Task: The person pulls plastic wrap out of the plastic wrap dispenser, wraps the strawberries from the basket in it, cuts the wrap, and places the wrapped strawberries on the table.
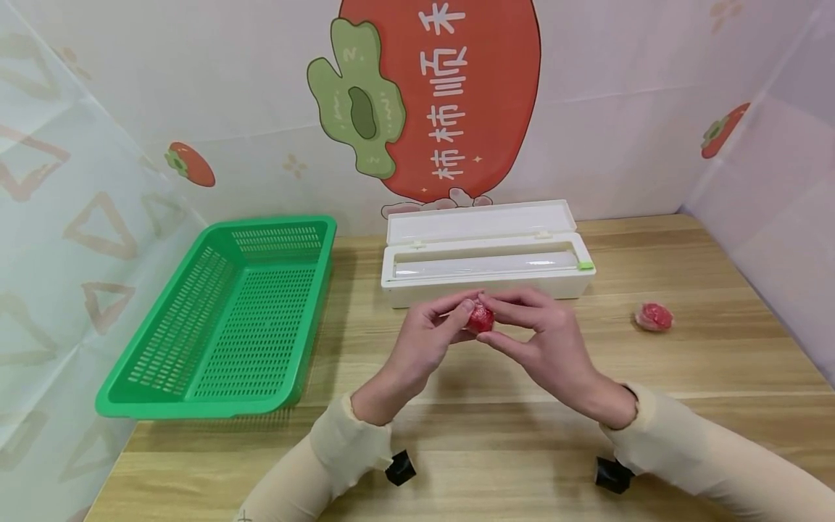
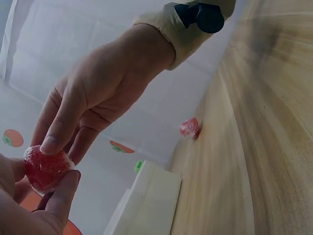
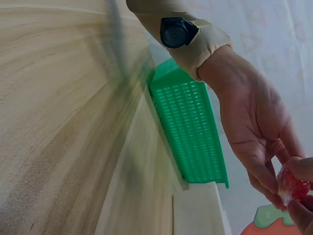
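Both hands meet above the middle of the wooden table (image 1: pixel 457 435), pinching one small red ball wrapped in clear film (image 1: pixel 480 317). My left hand (image 1: pixel 457 313) holds the wrapped red ball (image 2: pixel 45 169) from the left with thumb and fingertips. My right hand (image 1: pixel 499 319) grips it from the right and above, its fingers (image 2: pixel 61 129) curled over the ball (image 3: pixel 292 185). A second wrapped red ball (image 1: pixel 654 317) lies alone on the table at the right, also seen in the left wrist view (image 2: pixel 190 128).
A white cling-film dispenser box (image 1: pixel 483 254) stands open just behind the hands, with a green slider (image 1: pixel 586 265) at its right end. A green plastic mesh basket (image 1: pixel 228 319) sits at the left. Patterned walls enclose the table on three sides.
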`<state>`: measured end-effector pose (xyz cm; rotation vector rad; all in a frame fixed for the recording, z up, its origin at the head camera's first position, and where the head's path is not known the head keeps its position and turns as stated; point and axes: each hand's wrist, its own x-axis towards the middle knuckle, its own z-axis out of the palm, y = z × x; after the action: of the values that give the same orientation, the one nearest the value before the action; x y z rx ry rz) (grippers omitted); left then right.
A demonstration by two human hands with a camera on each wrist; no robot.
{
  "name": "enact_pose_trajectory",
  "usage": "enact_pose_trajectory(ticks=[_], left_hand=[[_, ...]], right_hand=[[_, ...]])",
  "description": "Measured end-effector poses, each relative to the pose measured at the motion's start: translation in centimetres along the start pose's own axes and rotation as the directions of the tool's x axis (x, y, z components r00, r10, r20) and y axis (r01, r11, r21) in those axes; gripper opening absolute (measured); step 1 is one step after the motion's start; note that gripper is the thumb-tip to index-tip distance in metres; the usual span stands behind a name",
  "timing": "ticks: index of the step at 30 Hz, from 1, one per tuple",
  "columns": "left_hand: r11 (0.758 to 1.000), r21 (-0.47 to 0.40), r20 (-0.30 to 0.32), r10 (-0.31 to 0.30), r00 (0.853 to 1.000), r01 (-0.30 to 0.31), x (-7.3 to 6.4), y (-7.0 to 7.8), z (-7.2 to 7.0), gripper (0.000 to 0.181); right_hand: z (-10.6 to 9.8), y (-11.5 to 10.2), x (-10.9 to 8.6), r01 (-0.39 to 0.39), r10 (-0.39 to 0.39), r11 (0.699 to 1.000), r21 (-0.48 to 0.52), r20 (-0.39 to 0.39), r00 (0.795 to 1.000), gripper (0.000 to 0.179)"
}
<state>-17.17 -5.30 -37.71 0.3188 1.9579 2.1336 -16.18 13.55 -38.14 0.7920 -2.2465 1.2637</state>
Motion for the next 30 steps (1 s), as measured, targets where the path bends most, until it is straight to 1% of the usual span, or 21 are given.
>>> enact_pose_trajectory(ticks=[4,6,9,11,14,16,20,23,26,28,30], left_hand=[[0.999,-0.033,-0.04,-0.021,0.999,0.02,0.1,-0.2,-0.2,0.033],[0.999,-0.036,-0.037,-0.022,0.999,0.021,0.1,-0.2,-0.3,0.031],[0.999,-0.033,0.006,-0.016,1.0,0.017,0.1,-0.1,-0.4,0.034],[0.999,-0.037,0.053,-0.012,0.999,0.014,0.0,-0.1,-0.5,0.037],[0.999,-0.052,0.128,0.001,0.992,0.005,-0.1,0.0,-0.7,0.041],[0.998,-0.069,0.163,0.009,0.987,0.002,-0.2,-0.1,-0.8,0.042],[0.994,-0.109,0.19,0.011,0.982,0.01,-0.2,-0.4,-0.9,0.042],[0.991,-0.129,0.207,-0.001,0.978,0.028,-0.2,-0.5,-1.0,0.043],[0.991,-0.131,0.22,-0.01,0.975,0.04,-0.2,-0.5,-0.9,0.044],[0.992,-0.124,0.222,-0.008,0.975,0.036,-0.2,-0.6,-0.9,0.043],[0.992,-0.127,0.223,0.007,0.975,0.022,-0.3,-0.7,-0.9,0.043]], right_hand=[[0.0,0.0,-0.1,-0.014,0.012,0.999,0.033,0.063,0.998,0.056],[-0.1,0.1,0.0,-0.025,0.022,0.999,0.038,0.083,0.996,0.057],[-0.4,0.2,0.3,-0.042,0.037,0.998,0.056,0.09,0.995,0.052],[-0.7,0.4,0.5,-0.071,0.062,0.993,0.094,0.1,0.993,0.049],[-1.2,0.8,0.7,-0.103,0.084,0.981,0.163,0.12,0.989,0.045],[-1.5,1.0,0.8,-0.097,0.073,0.979,0.181,0.134,0.988,0.043],[-2.0,1.4,1.0,-0.035,0.006,0.988,0.15,0.185,0.983,0.043],[-2.4,1.6,1.2,0.028,-0.056,0.989,0.142,0.203,0.978,0.043],[-2.6,1.6,1.4,0.12,-0.135,0.988,0.097,0.17,0.976,0.041],[-2.6,1.7,1.6,0.19,-0.197,0.98,0.066,0.141,0.97,0.04],[-2.5,1.8,1.7,0.244,-0.246,0.969,0.033,0.118,0.962,0.04]])
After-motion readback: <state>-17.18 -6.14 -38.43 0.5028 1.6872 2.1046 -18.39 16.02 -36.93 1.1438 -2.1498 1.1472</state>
